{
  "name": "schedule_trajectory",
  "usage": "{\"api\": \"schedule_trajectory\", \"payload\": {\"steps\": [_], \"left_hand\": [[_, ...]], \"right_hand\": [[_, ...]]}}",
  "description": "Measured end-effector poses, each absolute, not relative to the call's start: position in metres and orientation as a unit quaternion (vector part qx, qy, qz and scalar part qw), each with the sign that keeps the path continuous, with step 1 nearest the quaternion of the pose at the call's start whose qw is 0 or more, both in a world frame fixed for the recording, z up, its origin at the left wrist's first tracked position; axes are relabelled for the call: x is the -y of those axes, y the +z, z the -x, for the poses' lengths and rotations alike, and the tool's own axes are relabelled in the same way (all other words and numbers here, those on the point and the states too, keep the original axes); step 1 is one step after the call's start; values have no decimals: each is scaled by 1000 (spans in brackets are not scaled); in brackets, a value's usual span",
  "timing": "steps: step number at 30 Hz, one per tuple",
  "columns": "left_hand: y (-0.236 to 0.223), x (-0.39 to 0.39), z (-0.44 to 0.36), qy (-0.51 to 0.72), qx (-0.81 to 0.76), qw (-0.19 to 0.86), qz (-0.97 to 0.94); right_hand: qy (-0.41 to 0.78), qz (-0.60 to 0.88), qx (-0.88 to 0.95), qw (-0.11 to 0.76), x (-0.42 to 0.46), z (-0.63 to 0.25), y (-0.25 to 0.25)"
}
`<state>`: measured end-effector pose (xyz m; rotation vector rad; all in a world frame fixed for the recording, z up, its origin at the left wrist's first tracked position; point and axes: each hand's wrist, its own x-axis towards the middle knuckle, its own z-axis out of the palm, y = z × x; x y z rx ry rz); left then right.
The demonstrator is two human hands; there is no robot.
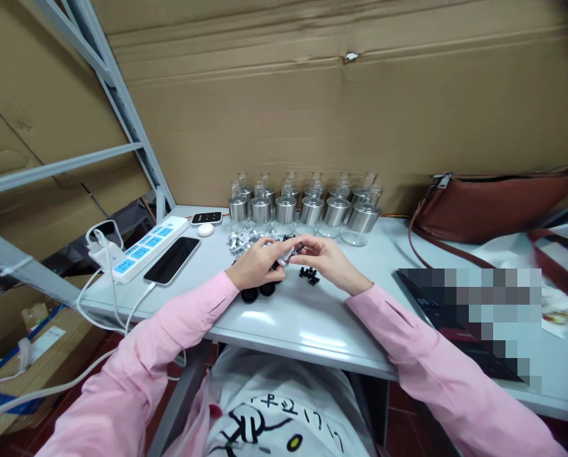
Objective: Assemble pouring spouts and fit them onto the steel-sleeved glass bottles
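Note:
My left hand (259, 261) and my right hand (324, 259) meet over the middle of the table. Between their fingertips is a small silver part (286, 259), both hands closed on it; the fingers cover much of its shape. Behind my left hand lies a pile of similar shiny silver parts (240, 241). Black round caps (250, 295) rest just below that hand. A small cluster of black pieces (309, 275) sits under my right hand. Beyond stand two rows of glass bottles with metal sleeves (286, 209).
At left are a white power strip (145, 247), a phone (173, 260) with a cable, a small black device (206, 218) and a white round case (205, 229). A brown bag (497, 206) and a dark, partly blurred flat object (436, 308) lie right. Cardboard (274, 101) closes off the back.

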<state>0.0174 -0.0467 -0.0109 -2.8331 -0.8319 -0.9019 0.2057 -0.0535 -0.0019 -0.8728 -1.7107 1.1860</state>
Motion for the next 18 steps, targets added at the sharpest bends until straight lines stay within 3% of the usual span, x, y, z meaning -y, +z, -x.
{"api": "schedule_trajectory", "payload": {"steps": [12, 15, 18], "left_hand": [[-2, 47, -13, -288, 298, -5, 910], [2, 31, -4, -348, 262, -79, 897], [-1, -3, 12, -505, 330, -136, 786]], "right_hand": [[496, 345, 661, 445, 55, -204, 1], [474, 356, 637, 492, 53, -207, 3], [464, 360, 601, 542, 49, -213, 5]]}}
